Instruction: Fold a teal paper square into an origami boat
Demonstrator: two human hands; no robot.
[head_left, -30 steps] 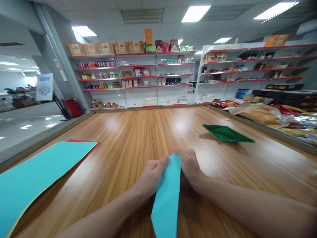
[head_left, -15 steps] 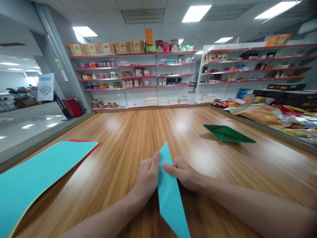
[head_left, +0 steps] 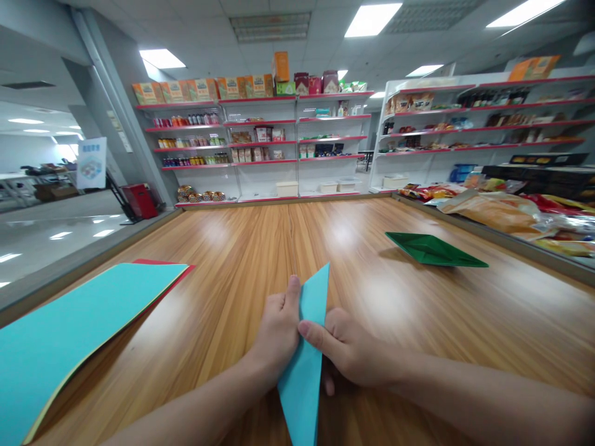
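Both of my hands grip one folded piece of light-blue paper (head_left: 304, 378), a long slanted strip with a pointed far end, held up over the wooden table. My left hand (head_left: 277, 331) is closed on its left edge, thumb pointing forward along it. My right hand (head_left: 351, 347) pinches the right edge, its thumb lying across the face of the paper and fingers behind. The fingers under the paper are mostly hidden, and its near end runs out of the picture. To the right lies a folded dark-green paper shape (head_left: 434, 249).
A stack of coloured paper sheets (head_left: 88, 316), light blue on top with yellow and red edges below, lies at the left of the table (head_left: 223, 266). Packaged goods (head_left: 497, 210) are heaped beyond the right rim. Stocked shelves (head_left: 260, 133) stand behind.
The blue strip has turned: its far tip has swung right and its near end left. My hands have shifted slightly with it, still gripping. The view has moved a little.
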